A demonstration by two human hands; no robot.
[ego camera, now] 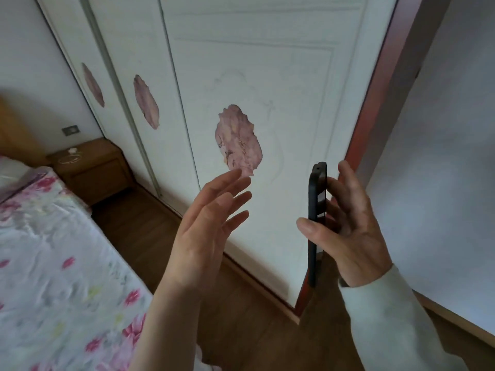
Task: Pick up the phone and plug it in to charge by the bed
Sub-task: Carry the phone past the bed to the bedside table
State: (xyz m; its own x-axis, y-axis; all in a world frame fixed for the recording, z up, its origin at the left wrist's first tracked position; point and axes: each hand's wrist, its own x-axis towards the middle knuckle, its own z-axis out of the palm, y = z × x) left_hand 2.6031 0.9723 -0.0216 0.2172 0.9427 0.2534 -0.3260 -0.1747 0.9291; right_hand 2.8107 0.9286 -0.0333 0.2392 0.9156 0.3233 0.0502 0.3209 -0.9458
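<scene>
A dark phone [316,199] in a black case stands upright and edge-on in the right half of the head view. My right hand [351,226] grips it, thumb on the near side and fingers behind. To its left, my left hand [211,218] is raised with fingers spread and holds nothing, a short gap from the phone. Far left, a white charger and coiled cable [71,156] lie on a wooden bedside table [93,170]. A wall socket [71,129] sits above that table.
A bed with a floral cover [53,250] fills the lower left. White wardrobe doors [254,76] with pink patches run along the back. A red-brown door frame [380,103] rises behind the phone. A strip of wooden floor [150,231] lies between bed and wardrobe.
</scene>
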